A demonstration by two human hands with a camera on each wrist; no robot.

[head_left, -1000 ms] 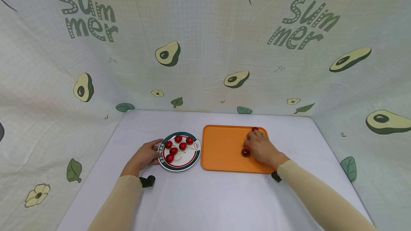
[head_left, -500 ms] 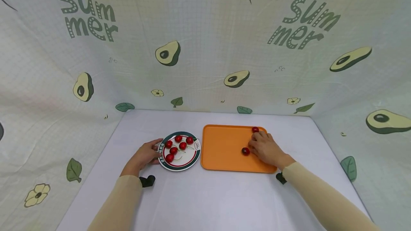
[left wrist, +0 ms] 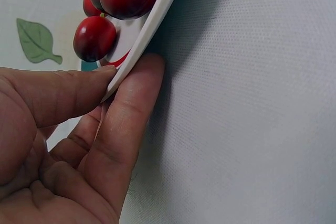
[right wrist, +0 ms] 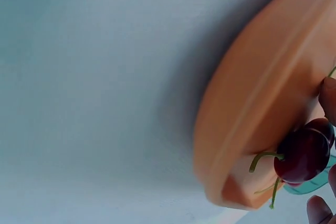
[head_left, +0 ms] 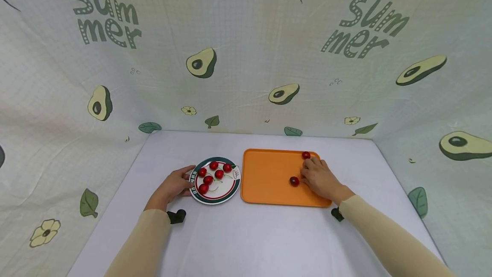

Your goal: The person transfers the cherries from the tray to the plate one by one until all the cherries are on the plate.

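My left hand (head_left: 174, 184) pinches the rim of a white plate with a dark green border (head_left: 212, 201). In the left wrist view the thumb (left wrist: 73, 90) lies above the rim and fingers (left wrist: 123, 129) lie below it. Several red cherries (head_left: 208, 180) with stems are on the plate. My right hand (head_left: 320, 178) reaches down over the right part of an orange tray (head_left: 265, 176). A cherry (head_left: 294, 181) lies left of its fingertips and another cherry (head_left: 306, 155) just beyond. In the right wrist view a dark cherry (right wrist: 302, 156) shows near the fingertips; whether they grip it is unclear.
Plate and tray stand side by side on a white-covered table (head_left: 246, 243), with a narrow gap between them. A printed cloth (head_left: 246, 54) hangs behind the table and along both sides. The tray has a raised rim (right wrist: 252, 98).
Over the tray, my right hand has shifted slightly right, leaving the far cherry more visible. It has hardly moved in the last half second. My left hand keeps its place on the plate rim.
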